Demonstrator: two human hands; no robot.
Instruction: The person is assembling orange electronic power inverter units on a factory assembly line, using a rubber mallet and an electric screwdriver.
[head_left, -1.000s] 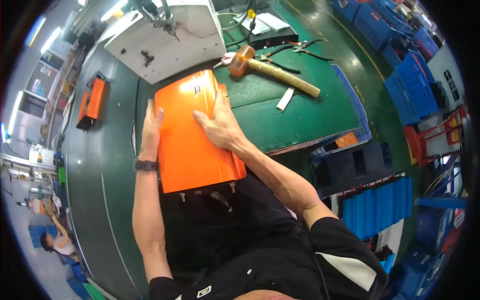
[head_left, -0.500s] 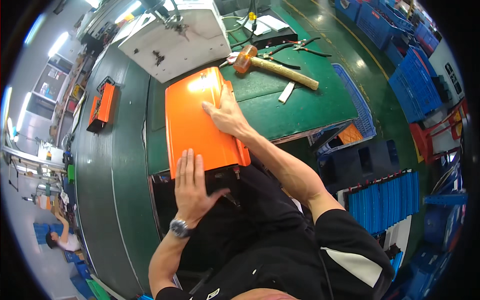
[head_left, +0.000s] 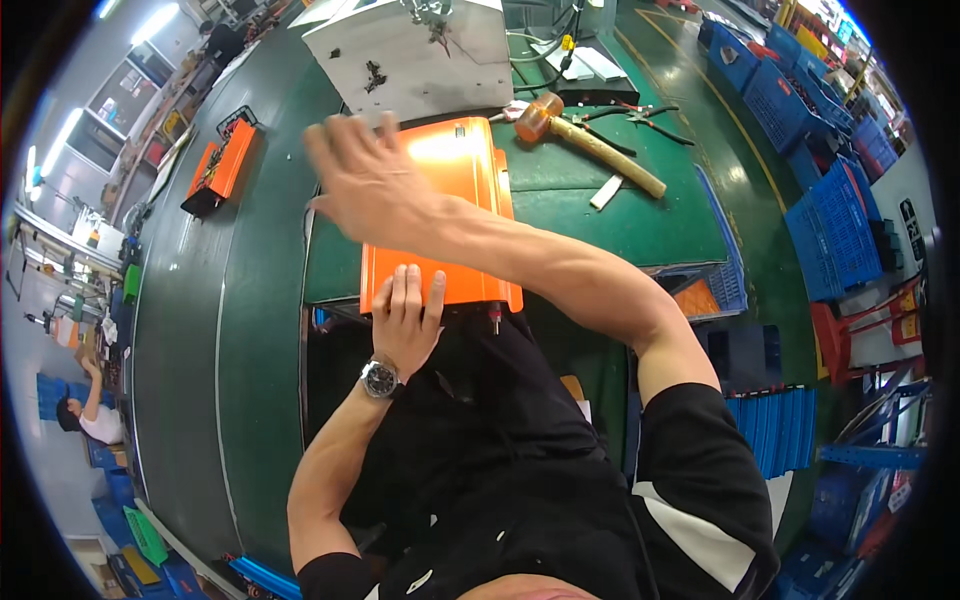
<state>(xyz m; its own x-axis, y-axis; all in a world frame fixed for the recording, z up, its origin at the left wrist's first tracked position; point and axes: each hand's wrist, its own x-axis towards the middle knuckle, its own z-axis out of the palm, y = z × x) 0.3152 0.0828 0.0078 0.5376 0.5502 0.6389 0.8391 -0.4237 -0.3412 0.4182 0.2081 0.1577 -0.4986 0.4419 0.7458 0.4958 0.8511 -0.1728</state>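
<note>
A glossy orange metal casing (head_left: 450, 255) lies at the bench's near edge, with a small dark slot near its far end. My left hand (head_left: 405, 320), a watch on its wrist, rests its outstretched fingers flat on the casing's near edge. Across the casing reaches my right arm, and my right hand (head_left: 365, 185) hovers over its far left side. Its fingers are spread, slightly blurred, with nothing in them. The forearm hides part of the casing's middle. A red-tipped fitting (head_left: 495, 318) sticks out below the casing's near right corner.
Right of the casing lie a mallet (head_left: 590, 145), pliers (head_left: 655, 122) and a white strip (head_left: 606, 192). Behind stands a white machine box (head_left: 415, 65). Another orange unit (head_left: 220, 172) sits on the dark conveyor (head_left: 180, 380) to the left. A person (head_left: 92, 415) works beyond it.
My right hand has left the casing's right side and swung left above it. My left hand stays on the near edge. The casing now sits straighter, and the view has shifted.
</note>
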